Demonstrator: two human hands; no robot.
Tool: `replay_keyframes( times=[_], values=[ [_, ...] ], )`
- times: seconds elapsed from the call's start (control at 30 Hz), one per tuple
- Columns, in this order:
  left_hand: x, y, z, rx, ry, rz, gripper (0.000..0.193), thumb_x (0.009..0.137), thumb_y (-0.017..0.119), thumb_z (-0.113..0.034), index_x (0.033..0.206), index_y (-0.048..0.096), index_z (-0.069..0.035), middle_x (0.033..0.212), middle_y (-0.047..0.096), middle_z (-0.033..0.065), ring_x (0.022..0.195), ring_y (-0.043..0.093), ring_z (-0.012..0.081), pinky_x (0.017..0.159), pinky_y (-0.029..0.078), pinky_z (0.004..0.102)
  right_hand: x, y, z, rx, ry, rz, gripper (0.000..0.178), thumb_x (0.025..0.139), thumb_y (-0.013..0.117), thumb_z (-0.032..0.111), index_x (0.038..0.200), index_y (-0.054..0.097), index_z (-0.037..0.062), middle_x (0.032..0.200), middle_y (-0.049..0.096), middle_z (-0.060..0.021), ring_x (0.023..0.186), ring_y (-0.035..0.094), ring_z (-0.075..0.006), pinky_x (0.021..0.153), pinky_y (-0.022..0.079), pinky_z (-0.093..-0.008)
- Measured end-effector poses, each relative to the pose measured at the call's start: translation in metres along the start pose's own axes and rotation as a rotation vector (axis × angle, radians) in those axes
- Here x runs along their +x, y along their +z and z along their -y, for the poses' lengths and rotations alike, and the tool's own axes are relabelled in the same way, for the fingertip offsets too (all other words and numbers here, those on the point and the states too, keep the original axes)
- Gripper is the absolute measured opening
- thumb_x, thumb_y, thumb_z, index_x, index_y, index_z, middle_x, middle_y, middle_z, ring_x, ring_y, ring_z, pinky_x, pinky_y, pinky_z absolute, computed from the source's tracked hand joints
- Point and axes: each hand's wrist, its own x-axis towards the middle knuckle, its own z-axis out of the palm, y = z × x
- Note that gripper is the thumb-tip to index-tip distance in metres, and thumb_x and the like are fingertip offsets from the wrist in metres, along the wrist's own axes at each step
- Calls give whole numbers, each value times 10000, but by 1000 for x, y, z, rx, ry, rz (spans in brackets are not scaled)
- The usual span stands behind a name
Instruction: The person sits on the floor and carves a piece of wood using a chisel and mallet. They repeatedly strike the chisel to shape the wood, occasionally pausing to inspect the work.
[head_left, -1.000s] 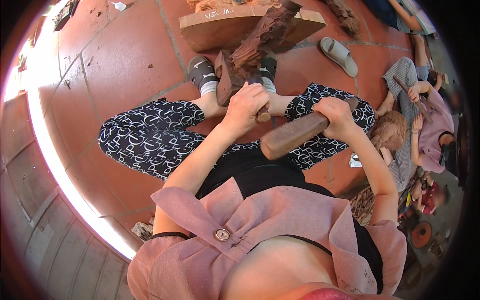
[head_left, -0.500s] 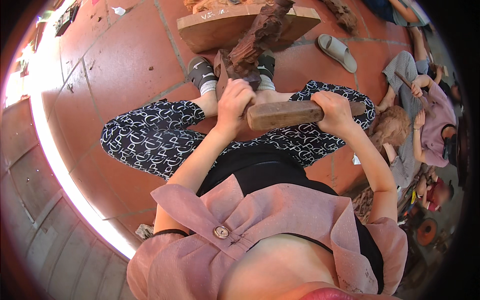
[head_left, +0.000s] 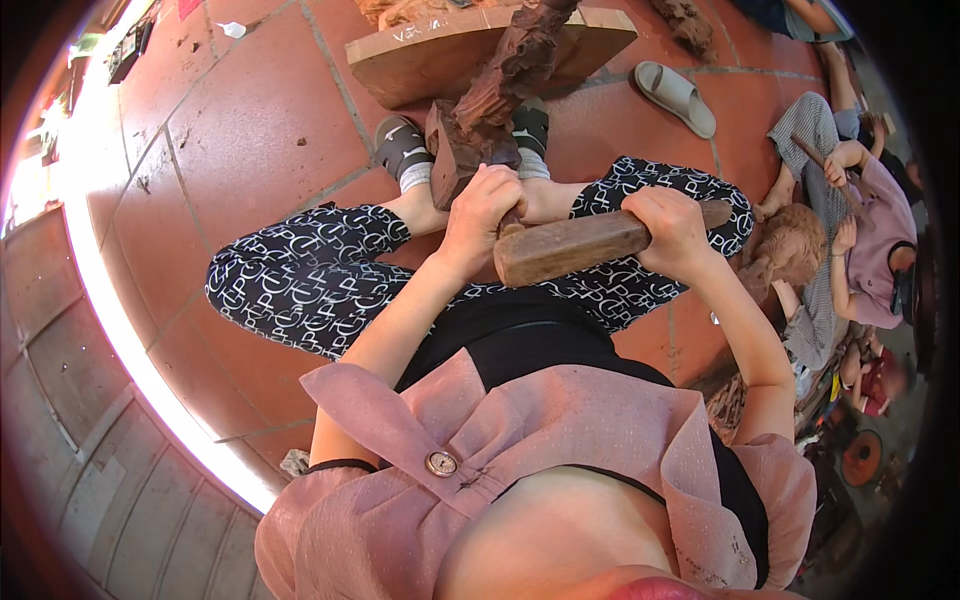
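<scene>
My right hand (head_left: 669, 228) is wrapped round the narrow end of a wooden mallet (head_left: 572, 246), its thick block end pointing left over my lap. My left hand (head_left: 484, 212) is closed on a chisel; only its wooden handle end (head_left: 511, 222) shows below the fist, and the blade is hidden. The mallet's block end sits close beside that handle; whether they touch I cannot tell. Just beyond my left hand, a rough reddish-brown wood carving (head_left: 497, 100) stands slanted between my sandalled feet, its lower end near my fingers.
A thick, light wooden slab (head_left: 420, 68) lies past my feet, with orange-toned carved wood on it. A loose grey slipper (head_left: 675, 98) rests on the red tiles (head_left: 250, 130). On the right, a person in pink (head_left: 872, 235) holds a stick-like tool near a brown carved piece (head_left: 790, 245).
The mallet's block end has dropped toward my lap and tilted. My left hand has shifted slightly right, and the chisel's handle end now shows below it.
</scene>
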Motion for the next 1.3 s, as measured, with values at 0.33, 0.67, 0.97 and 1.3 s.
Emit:
replay_keyframes(
  times=[0.33,0.67,0.97,1.3],
  values=[
    [-15,15,12,42,75,-62,247,635,682,-43,805,506,-78,924,561,105,1095,579,323,1040,422,539,10,0,6,70,-89,-28,305,571,697,-12,833,570,77,747,575,-73,738,614,-295,648,475,-398],
    [-8,2,12,-22,35,-75,266,618,676,-4,792,487,-75,905,556,100,1082,589,329,1014,447,500,9,0,10,51,-84,-9,297,570,694,-12,823,568,80,738,571,-71,732,613,-293,641,475,-394],
    [-1,-17,24,-124,-4,6,177,698,658,-35,742,489,-65,808,562,57,976,619,290,935,489,395,16,6,7,69,-102,12,308,571,683,-20,831,551,78,744,555,-80,753,613,-305,638,472,-402],
    [-3,-11,24,-16,-1,-3,166,706,644,-44,750,487,-77,857,562,75,998,625,295,923,483,387,18,8,11,-17,37,117,341,600,669,-34,905,564,76,804,604,-92,785,623,-333,678,495,-442]
  ],
)
